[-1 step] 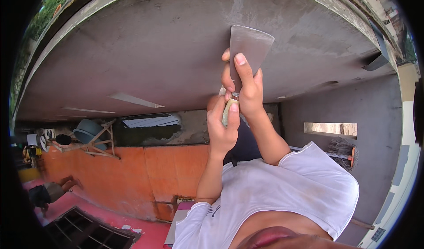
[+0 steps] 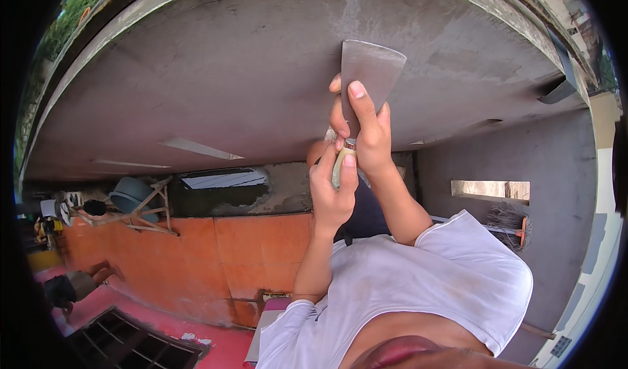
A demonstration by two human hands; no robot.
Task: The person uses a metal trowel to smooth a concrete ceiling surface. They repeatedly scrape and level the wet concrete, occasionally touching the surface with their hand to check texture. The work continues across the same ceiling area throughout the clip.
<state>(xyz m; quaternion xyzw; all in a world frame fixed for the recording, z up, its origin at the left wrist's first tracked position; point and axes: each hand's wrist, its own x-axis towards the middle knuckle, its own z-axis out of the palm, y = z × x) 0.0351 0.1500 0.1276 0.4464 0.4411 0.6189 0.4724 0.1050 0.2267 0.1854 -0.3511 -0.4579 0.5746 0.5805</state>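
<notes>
Against grey ceiling (image 2: 216,87), both hands' grip (image 2: 353,146) clasps upright scraper (image 2: 369,74), blade pointing up.

We see the scraper (image 2: 368,74) at upper centre of the frame, its blade flat against the ceiling (image 2: 216,74). The right hand (image 2: 366,130) sits just below on the blade, the left hand (image 2: 332,192) under it on the handle. Lower left we have the wall (image 2: 196,258), with a basin (image 2: 131,192) on a wooden stand (image 2: 154,218) at mid-left. A broom (image 2: 507,225) lies at right.
</notes>
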